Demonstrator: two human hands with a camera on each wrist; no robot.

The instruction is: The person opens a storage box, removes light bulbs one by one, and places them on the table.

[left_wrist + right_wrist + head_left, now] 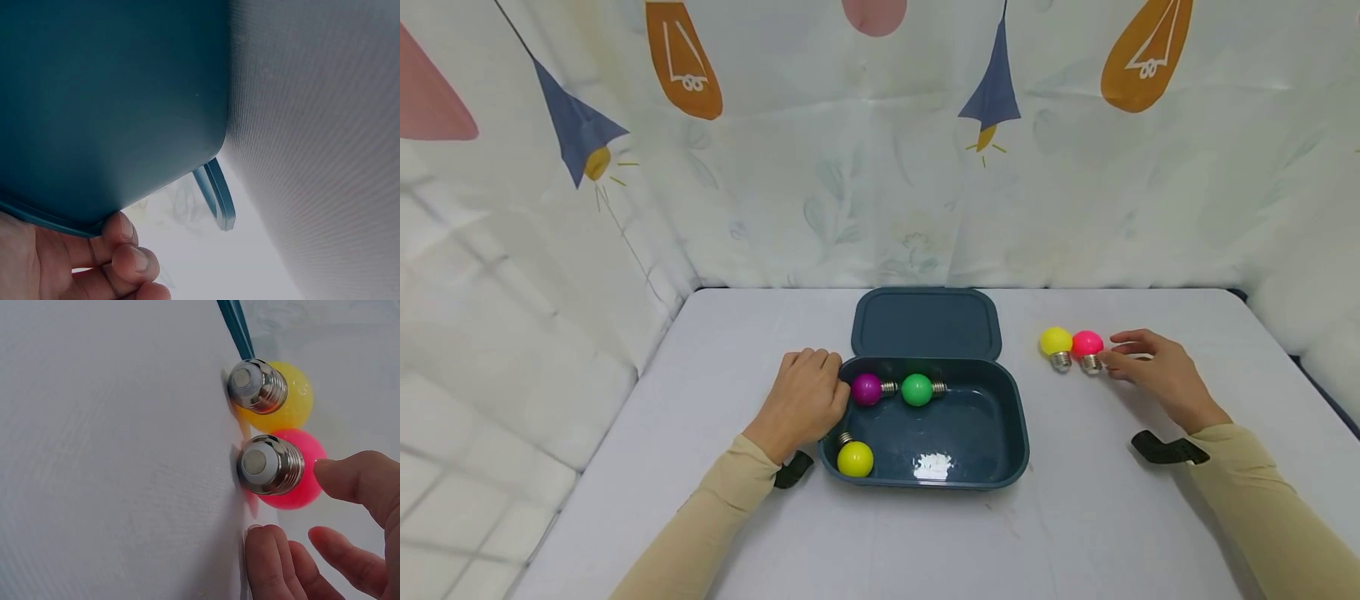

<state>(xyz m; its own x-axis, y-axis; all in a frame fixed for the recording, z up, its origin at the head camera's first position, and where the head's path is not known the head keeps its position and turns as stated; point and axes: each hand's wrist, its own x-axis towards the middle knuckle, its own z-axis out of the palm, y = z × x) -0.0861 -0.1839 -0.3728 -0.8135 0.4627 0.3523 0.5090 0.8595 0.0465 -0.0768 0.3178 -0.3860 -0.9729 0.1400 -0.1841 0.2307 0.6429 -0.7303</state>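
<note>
My left hand (805, 393) grips the rim of a dark blue plastic box (1020, 417) at its left side; in the left wrist view its fingers (134, 261) curl at the box's edge. Inside the box lie a purple light bulb (866, 389), a green bulb (917, 390) and a yellow bulb (854, 459). On the table to the right, a pink bulb (1087, 343) lies against another yellow bulb (1056, 341), metal screw bases toward me. My right hand (1161, 379) is beside the pink bulb, thumb tip right at it, the other fingers spread apart from the thumb.
Behind the box, the matching blue lid (927, 323) lies flat on the white-covered table (940, 550). A pale printed curtain (865, 192) rises along the table's back edge and sides. Each wrist carries a small black device (1168, 448).
</note>
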